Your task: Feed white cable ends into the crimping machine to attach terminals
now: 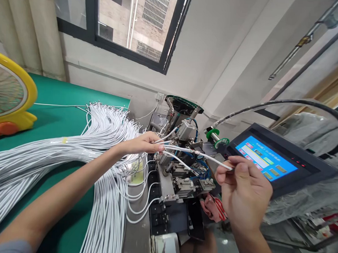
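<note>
My left hand (148,143) is closed around several white cables, in front of the machine. One white cable (209,158) runs from it to my right hand (243,185), which pinches its end between thumb and fingers. Another white cable (178,161) slants down from my left hand with its tip free over the machine. Below both hands stands the machine (180,183), with metal clamps, cylinders and blue tubing. Thick bundles of white cables (71,146) lie on the green table (60,88) to the left, some hanging over its near side.
A dark control panel with a lit blue screen (266,158) stands right behind my right hand. A green-flanged spool (217,138) sits beside it. At the far left is a yellow fan (31,93). Red-handled pliers (219,209) lie below the machine; a window (129,22) is behind.
</note>
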Demonstrator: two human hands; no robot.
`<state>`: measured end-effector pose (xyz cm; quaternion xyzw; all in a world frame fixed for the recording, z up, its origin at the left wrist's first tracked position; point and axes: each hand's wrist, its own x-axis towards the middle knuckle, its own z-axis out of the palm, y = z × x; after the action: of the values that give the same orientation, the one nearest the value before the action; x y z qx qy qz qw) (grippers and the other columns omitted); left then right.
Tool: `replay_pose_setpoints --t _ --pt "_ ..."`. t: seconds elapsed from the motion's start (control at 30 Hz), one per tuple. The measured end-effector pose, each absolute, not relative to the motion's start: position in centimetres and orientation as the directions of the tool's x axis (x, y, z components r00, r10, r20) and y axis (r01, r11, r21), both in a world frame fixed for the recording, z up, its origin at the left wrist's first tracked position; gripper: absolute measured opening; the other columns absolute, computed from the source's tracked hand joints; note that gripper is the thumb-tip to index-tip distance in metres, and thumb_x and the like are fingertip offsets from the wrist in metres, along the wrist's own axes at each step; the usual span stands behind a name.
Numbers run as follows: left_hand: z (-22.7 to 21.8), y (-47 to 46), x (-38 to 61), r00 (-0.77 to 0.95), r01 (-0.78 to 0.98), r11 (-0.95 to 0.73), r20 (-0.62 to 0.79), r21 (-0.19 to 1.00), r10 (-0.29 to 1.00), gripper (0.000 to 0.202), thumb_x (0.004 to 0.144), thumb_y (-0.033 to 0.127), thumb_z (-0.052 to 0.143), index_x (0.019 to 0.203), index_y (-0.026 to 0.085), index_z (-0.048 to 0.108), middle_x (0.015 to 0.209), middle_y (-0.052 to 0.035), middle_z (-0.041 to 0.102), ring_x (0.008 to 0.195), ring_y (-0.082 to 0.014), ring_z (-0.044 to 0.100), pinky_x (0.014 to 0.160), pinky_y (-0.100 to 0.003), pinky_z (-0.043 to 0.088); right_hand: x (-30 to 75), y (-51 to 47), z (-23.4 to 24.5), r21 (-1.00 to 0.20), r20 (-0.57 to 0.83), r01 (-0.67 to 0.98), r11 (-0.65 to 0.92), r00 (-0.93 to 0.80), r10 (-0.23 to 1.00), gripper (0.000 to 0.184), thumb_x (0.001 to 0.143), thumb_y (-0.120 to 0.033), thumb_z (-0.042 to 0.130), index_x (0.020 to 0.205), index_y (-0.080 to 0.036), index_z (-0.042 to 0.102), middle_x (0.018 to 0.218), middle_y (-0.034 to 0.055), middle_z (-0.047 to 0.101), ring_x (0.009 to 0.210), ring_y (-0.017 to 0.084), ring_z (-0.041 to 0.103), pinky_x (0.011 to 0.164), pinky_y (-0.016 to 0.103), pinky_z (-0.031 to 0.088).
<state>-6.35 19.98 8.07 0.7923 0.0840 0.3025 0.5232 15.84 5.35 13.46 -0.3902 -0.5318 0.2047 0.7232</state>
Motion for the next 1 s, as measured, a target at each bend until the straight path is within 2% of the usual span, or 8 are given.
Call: replay_pose_setpoints --t 0.23,0.37,0.47,0.53,0.63,0.77,0.87,1.0 --pt "7.9 20.1 -6.3 0.801 -0.196 -0.429 0.397 0.882 0.448 0.034 0.085 0.044 0.056 0.068 0.015 0.062 0.05 0.0059 0.032 0.045 -0.0056 0.024 0.044 -0.022 0.015 15.9 5.6 13.2 -0.771 0.625 0.146 0.62 0.361 0.692 0.018 0.08 -0.036 0.066 0.08 -0.017 0.066 0.056 0.0008 0.063 0.043 0.009 0.055 0.04 0.02 0.042" --pt "7.6 20.9 -6.5 0.746 -0.288 -0.353 0.44 0.89 0.5 0.033 0.083 0.044 0.06 0.067 0.014 0.062 0.048 0.0061 0.033 0.041 -0.0042 0.025 0.041 -0.02 0.015 16.0 5.3 13.0 -0.785 0.612 0.139 0.604 0.333 0.718 0.02 0.086 -0.036 0.057 0.088 -0.018 0.065 0.067 0.0047 0.068 0.049 0.013 0.06 0.044 0.024 0.047" --pt "7.3 22.4 -7.1 0.511 -0.452 -0.276 0.5 0.848 0.699 0.037 0.075 0.047 0.068 0.065 0.014 0.056 0.044 0.0095 0.027 0.037 -0.0019 0.02 0.038 -0.018 0.013 15.7 4.4 11.6 -0.82 0.56 0.07 0.569 0.31 0.768 0.023 0.087 -0.034 0.053 0.105 -0.021 0.061 0.082 0.0085 0.071 0.059 0.017 0.065 0.047 0.027 0.05" --pt "7.0 23.7 -7.9 0.308 -0.544 -0.27 0.489 0.794 0.816 0.04 0.072 0.048 0.071 0.065 0.013 0.053 0.045 0.0116 0.023 0.035 0.0 0.015 0.037 -0.016 0.011 15.2 3.3 9.5 -0.862 0.49 0.027 0.506 0.296 0.82 0.025 0.086 -0.031 0.055 0.11 -0.022 0.058 0.08 0.0075 0.072 0.056 0.016 0.064 0.046 0.027 0.05" --pt "6.6 25.6 -9.4 0.086 -0.583 -0.279 0.4 0.763 0.913 0.038 0.08 0.046 0.064 0.066 0.014 0.048 0.045 0.0122 0.022 0.033 0.0005 0.014 0.036 -0.014 0.012 13.7 1.0 4.7 -0.947 0.312 -0.014 0.32 0.187 0.932 0.019 0.087 -0.03 0.052 0.102 -0.02 0.061 0.064 0.0049 0.069 0.045 0.015 0.059 0.04 0.025 0.046" --pt "5.6 27.8 -11.2 -0.111 -0.601 -0.283 0.273 0.747 0.956 0.036 0.089 0.041 0.054 0.066 0.016 0.044 0.043 0.0125 0.018 0.031 -0.0007 0.014 0.035 -0.016 0.011 11.6 -1.6 -2.3 -0.994 0.109 0.047 0.103 0.128 0.986 0.017 0.088 -0.031 0.053 0.092 -0.02 0.066 0.056 0.001 0.063 0.046 0.012 0.056 0.045 0.023 0.047" --pt "4.7 29.0 -12.1 -0.195 -0.613 -0.275 0.195 0.74 0.961 0.036 0.092 0.04 0.051 0.065 0.017 0.042 0.041 0.0127 0.016 0.031 -0.0012 0.014 0.035 -0.017 0.009 11.1 -2.5 -5.7 -0.968 0.193 0.183 0.171 0.108 0.975 0.016 0.086 -0.027 0.055 0.087 -0.02 0.069 0.056 0.0009 0.063 0.047 0.011 0.057 0.047 0.022 0.047" --pt "4.3 29.5 -12.4 -0.189 -0.611 -0.256 0.176 0.749 0.966 0.037 0.092 0.041 0.051 0.065 0.016 0.042 0.041 0.0127 0.017 0.03 -0.001 0.014 0.034 -0.016 0.009 11.8 -2.7 -7.4 -0.871 0.4 0.318 0.376 0.014 0.916 0.02 0.085 -0.015 0.053 0.096 -0.022 0.069 0.06 0.0001 0.065 0.049 0.01 0.059 0.047 0.02 0.049"
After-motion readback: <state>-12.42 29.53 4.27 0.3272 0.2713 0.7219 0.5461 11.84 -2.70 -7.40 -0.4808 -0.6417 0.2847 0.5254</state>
